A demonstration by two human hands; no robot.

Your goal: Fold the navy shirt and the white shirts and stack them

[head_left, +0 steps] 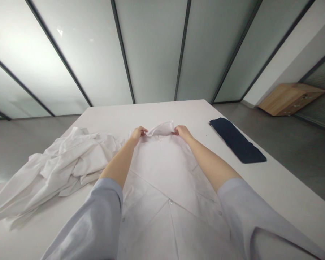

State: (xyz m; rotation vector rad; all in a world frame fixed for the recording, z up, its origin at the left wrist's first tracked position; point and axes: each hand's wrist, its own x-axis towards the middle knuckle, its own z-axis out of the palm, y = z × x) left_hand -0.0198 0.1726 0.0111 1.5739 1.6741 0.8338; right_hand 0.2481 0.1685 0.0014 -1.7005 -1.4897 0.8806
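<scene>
The left hand (139, 133) and right hand (182, 132) pinch the collar (162, 129) of a white shirt (162, 169); its bottom is cut off, and some fingertips are hidden.

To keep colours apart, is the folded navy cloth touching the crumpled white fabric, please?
No, an outspread white shirt separates navy cloth and crumpled fabric.

no readable text, labels or numbers, the far cabinet (292, 99) apparently unmarked
</scene>
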